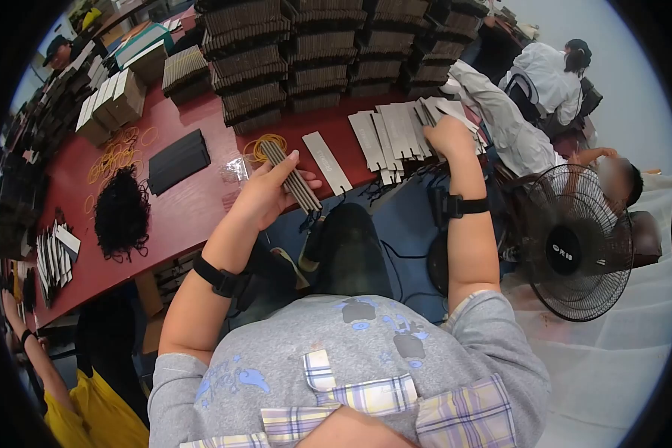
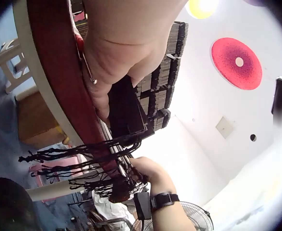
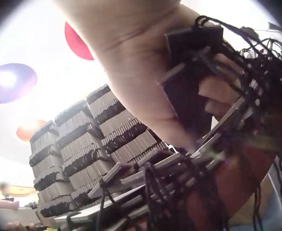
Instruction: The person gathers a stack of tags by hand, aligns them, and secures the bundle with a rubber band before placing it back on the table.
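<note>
In the head view my left hand [image 1: 265,190] grips a small stack of narrow flat tags [image 1: 293,179], with black cords hanging from the near end. A single pale tag [image 1: 325,160] with a cord lies on the table just right of it. Further right, a fanned-out row of corded tags [image 1: 388,134] lies along the table edge. My right hand [image 1: 452,138] is at the right end of that row. In the right wrist view its fingers [image 3: 218,94] and thumb hold dark-faced tags [image 3: 187,91], above more tags and tangled cords [image 3: 256,72].
Tall stacks of tags [image 1: 250,71] line the back of the red table [image 1: 194,194]. Yellow rubber bands [image 1: 116,157], a black cord bundle [image 1: 122,216] and a flat black pile [image 1: 178,160] lie at left. A fan [image 1: 575,243] stands at right, near other people.
</note>
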Demonstrator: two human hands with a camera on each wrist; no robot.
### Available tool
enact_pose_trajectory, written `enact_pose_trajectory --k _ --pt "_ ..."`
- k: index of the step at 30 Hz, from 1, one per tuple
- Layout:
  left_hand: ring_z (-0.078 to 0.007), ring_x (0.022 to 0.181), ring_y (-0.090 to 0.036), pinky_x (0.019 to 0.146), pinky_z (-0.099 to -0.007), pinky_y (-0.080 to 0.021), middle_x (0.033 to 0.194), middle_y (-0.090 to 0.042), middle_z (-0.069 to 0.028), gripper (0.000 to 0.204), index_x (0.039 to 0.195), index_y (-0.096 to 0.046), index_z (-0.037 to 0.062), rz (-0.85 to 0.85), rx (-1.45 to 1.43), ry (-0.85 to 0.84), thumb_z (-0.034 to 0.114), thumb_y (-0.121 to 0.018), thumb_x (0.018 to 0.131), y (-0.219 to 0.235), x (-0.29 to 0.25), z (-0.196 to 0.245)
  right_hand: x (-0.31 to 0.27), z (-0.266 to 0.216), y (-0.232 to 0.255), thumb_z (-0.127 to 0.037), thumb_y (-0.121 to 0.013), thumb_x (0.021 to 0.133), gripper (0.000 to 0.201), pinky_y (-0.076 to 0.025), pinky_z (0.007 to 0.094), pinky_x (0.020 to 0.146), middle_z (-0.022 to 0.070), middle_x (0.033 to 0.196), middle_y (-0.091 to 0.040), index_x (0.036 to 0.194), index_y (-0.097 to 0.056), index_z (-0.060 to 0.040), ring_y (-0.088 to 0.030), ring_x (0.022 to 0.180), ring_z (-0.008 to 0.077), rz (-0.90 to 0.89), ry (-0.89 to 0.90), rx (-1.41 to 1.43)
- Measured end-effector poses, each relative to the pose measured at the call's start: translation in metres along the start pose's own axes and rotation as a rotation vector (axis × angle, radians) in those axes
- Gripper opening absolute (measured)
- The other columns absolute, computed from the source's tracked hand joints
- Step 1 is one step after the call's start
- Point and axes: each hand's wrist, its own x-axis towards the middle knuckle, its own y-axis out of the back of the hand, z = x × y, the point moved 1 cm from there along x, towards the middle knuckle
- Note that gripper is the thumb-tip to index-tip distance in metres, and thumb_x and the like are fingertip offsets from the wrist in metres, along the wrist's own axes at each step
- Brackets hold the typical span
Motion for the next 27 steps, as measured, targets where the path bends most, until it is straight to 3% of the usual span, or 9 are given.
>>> enact_pose_trajectory --k 5,9,11,15,17,18,21,22,27 --pt "-0.0262 0.095 -0.065 0.080 -0.0385 -0.056 0.097 -0.062 -0.0123 0.035 0.114 -0.046 0.0058 -0.015 0.019 -0.018 0.028 -0.062 0.093 -0.002 -0.003 0.000 -0.029 -0.006 0.030 -0.036 -0.058 0.086 0.043 -0.052 0.0371 0.065 0.0186 0.074 -0.066 0.088 -0.064 0.0074 -0.067 0.071 0.0260 -0.024 0.110 0.411" --pt "-0.0241 0.098 -0.064 0.085 -0.0383 -0.053 0.103 -0.061 -0.0091 0.040 0.122 -0.048 0.0079 -0.034 0.095 -0.082 0.027 -0.065 0.091 -0.008 -0.008 0.001 -0.063 -0.025 0.016 -0.034 -0.056 0.095 0.036 -0.051 0.0278 0.055 0.0081 0.070 -0.062 0.094 -0.059 0.0015 -0.063 0.060 0.0172 -0.394 0.265 1.153" --pt "-0.0240 0.101 -0.063 0.086 -0.0391 -0.052 0.107 -0.060 -0.0086 0.043 0.125 -0.049 0.0092 -0.045 0.181 -0.136 0.028 -0.066 0.091 -0.012 -0.011 -0.001 -0.080 -0.042 0.007 -0.038 -0.056 0.095 0.039 -0.049 0.0251 0.052 0.0071 0.068 -0.061 0.099 -0.058 0.0011 -0.061 0.055 0.0150 -0.594 0.349 1.208" --pt "-0.0200 0.099 -0.063 0.090 -0.0382 -0.051 0.110 -0.060 -0.0071 0.043 0.126 -0.049 0.0070 -0.036 0.111 -0.189 0.024 -0.066 0.090 -0.021 -0.025 0.008 -0.123 -0.095 -0.012 -0.035 -0.053 0.097 0.035 -0.046 0.0233 0.051 0.0025 0.070 -0.057 0.107 -0.054 -0.0018 -0.056 0.054 0.0105 -0.705 0.554 1.199" --pt "-0.0186 0.096 -0.064 0.084 -0.0354 -0.053 0.109 -0.061 -0.0066 0.040 0.125 -0.050 0.0073 -0.077 0.100 -0.222 0.023 -0.065 0.091 -0.014 -0.026 0.013 -0.125 -0.115 -0.034 -0.035 -0.050 0.098 0.037 -0.044 0.0225 0.051 0.0012 0.073 -0.057 0.115 -0.052 -0.0021 -0.055 0.058 0.0080 -0.587 0.678 1.148" --pt "-0.0183 0.096 -0.064 0.082 -0.0346 -0.054 0.108 -0.061 -0.0065 0.039 0.124 -0.051 0.0072 -0.095 0.090 -0.233 0.022 -0.065 0.091 -0.012 -0.028 0.016 -0.127 -0.125 -0.038 -0.034 -0.049 0.099 0.040 -0.049 0.0268 0.067 0.0079 0.091 -0.060 0.122 -0.050 -0.0011 -0.060 0.079 0.0127 -0.590 0.749 1.167" --pt "-0.0152 0.094 -0.063 0.077 -0.0323 -0.055 0.103 -0.063 -0.0051 0.035 0.121 -0.053 0.0054 -0.097 0.042 -0.293 0.015 -0.066 0.090 -0.005 -0.032 0.024 -0.120 -0.151 -0.063 -0.032 -0.049 0.099 0.043 -0.045 0.0329 0.089 0.0165 0.113 -0.055 0.126 -0.046 0.0008 -0.055 0.107 0.0206 -0.433 0.918 1.292" --pt "-0.0148 0.094 -0.063 0.078 -0.0323 -0.054 0.103 -0.063 -0.0049 0.036 0.120 -0.053 0.0047 -0.086 0.049 -0.316 0.014 -0.067 0.089 -0.002 -0.032 0.026 -0.118 -0.152 -0.064 -0.031 -0.050 0.099 0.045 -0.036 0.0365 0.103 0.0216 0.128 -0.046 0.128 -0.042 0.0014 -0.046 0.122 0.0266 -0.537 0.818 1.200" --pt "-0.0157 0.106 -0.059 0.090 -0.0329 -0.049 0.115 -0.061 -0.0047 0.043 0.125 -0.054 0.0035 -0.074 0.389 -0.409 0.008 -0.070 0.085 0.008 -0.029 0.039 -0.118 -0.164 -0.070 -0.027 -0.059 0.092 0.050 -0.036 0.0397 0.102 0.0220 0.124 -0.047 0.129 -0.041 0.0013 -0.047 0.119 0.0335 -0.337 1.033 0.959"
